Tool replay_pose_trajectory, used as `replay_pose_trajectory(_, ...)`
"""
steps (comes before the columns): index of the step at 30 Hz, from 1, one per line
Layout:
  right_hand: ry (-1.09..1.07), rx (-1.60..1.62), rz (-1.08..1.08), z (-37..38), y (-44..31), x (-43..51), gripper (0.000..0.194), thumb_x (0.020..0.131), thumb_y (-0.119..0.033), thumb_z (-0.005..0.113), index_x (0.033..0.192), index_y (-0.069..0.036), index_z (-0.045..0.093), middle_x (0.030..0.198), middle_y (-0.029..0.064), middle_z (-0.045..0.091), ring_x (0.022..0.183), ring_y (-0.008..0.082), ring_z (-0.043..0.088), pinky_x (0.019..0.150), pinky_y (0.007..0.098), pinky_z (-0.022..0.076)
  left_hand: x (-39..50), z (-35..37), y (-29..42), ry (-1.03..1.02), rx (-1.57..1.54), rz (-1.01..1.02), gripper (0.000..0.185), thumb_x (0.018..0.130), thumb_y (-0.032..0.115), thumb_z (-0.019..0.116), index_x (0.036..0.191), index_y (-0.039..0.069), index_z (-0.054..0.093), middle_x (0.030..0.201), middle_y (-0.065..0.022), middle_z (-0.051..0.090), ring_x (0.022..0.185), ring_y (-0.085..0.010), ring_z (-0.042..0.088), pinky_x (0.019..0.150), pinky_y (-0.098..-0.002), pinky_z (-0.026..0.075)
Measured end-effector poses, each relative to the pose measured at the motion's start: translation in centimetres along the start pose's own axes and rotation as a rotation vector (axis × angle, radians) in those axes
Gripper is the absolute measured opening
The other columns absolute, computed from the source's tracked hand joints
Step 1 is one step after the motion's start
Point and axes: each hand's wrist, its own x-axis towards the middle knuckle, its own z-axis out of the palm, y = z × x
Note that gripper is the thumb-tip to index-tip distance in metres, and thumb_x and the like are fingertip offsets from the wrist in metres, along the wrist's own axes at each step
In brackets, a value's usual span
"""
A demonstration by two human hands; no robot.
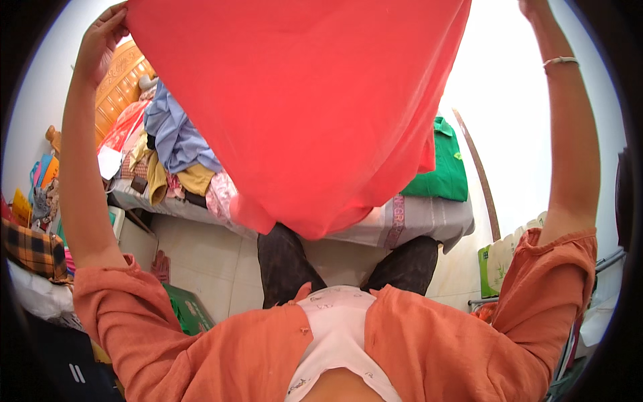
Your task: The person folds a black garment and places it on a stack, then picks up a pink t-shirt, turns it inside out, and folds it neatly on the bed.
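A large coral-red cloth (301, 110) hangs spread out in front of me, its lower folds dropping over the edge of the bed. My left hand (104, 42), raised at the upper left, pinches the cloth's corner between thumb and fingers. At the upper right my right hand (528, 7) is lifted too, mostly cut off by the frame's top, so its fingers and any grip are hidden. The cloth's top edge is also beyond the frame. Behind it on the right, a folded green collared shirt (449, 171) lies on the bed.
On the bed's grey cover (427, 221) a blue garment (176, 130) and mustard trousers (156, 181) lie in a heap. A carved wooden headboard (118, 75) rises at the left. Green packaging (191, 309) stands on the tiled floor; wrapped paper packs (502, 261) are at right.
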Motion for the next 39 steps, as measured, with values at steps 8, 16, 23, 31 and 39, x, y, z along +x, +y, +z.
replay_pose_trajectory(8, 0.138, 0.150, 0.065, 4.4, 4.5, 4.3, 0.021, 0.097, -0.011, 0.064, 0.111, 0.004, 0.063, 0.098, 0.0166, 0.070, 0.086, 0.0226, 0.071, 0.080, 0.0321, 0.0609, -8.9, 24.2, 9.8, -0.423, -0.242, 0.735, 0.026, 0.096, 0.017, 0.064, 0.117, 0.002, 0.060, 0.101, -0.0071, 0.066, 0.078, -0.0144, 0.063, 0.072, -0.0269, 0.052)
replay_pose_trajectory(16, 0.231, 0.407, 0.059, 11.2, 6.7, -1.8, 0.026, 0.098, -0.013, 0.063, 0.117, 0.004, 0.061, 0.104, 0.0154, 0.070, 0.089, 0.0201, 0.070, 0.080, 0.0298, 0.0601, -12.8, 47.4, 16.3, -0.733, -1.159, 0.472, 0.007, 0.092, 0.004, 0.058, 0.095, -0.001, 0.061, 0.079, -0.0129, 0.066, 0.068, -0.0249, 0.063, 0.063, -0.0336, 0.050)
replay_pose_trajectory(23, -0.008, 1.077, 0.113, 19.8, 1.1, -19.3, 0.030, 0.099, -0.015, 0.063, 0.122, 0.004, 0.059, 0.109, 0.0142, 0.069, 0.092, 0.0179, 0.070, 0.081, 0.0279, 0.0593, -12.1, 46.5, 13.1, -0.784, -0.635, 0.613, 0.029, 0.090, 0.008, 0.060, 0.117, -0.002, 0.061, 0.094, -0.0200, 0.068, 0.087, -0.0350, 0.067, 0.078, -0.0403, 0.052)
replay_pose_trajectory(31, -0.471, 1.682, 0.306, 25.5, -2.0, -27.6, 0.036, 0.100, -0.017, 0.062, 0.128, 0.004, 0.057, 0.115, 0.0130, 0.069, 0.095, 0.0154, 0.070, 0.081, 0.0256, 0.0585, -8.8, 27.8, 3.4, 0.195, -0.340, 0.016, 0.047, 0.100, 0.029, 0.061, 0.136, -0.001, 0.051, 0.133, -0.0159, 0.058, 0.127, -0.0229, 0.055, 0.108, -0.0364, 0.042)
replay_pose_trajectory(39, -0.588, 1.388, 0.383, 22.8, -4.3, -25.8, 0.025, 0.100, -0.012, 0.061, 0.117, 0.005, 0.060, 0.099, 0.0121, 0.071, 0.086, 0.0156, 0.069, 0.073, 0.0259, 0.0574, -10.1, 26.2, 1.0, 0.056, -0.388, -0.287, 0.049, 0.099, 0.031, 0.064, 0.136, 0.000, 0.052, 0.126, -0.0092, 0.064, 0.110, -0.0166, 0.065, 0.092, -0.0314, 0.054)
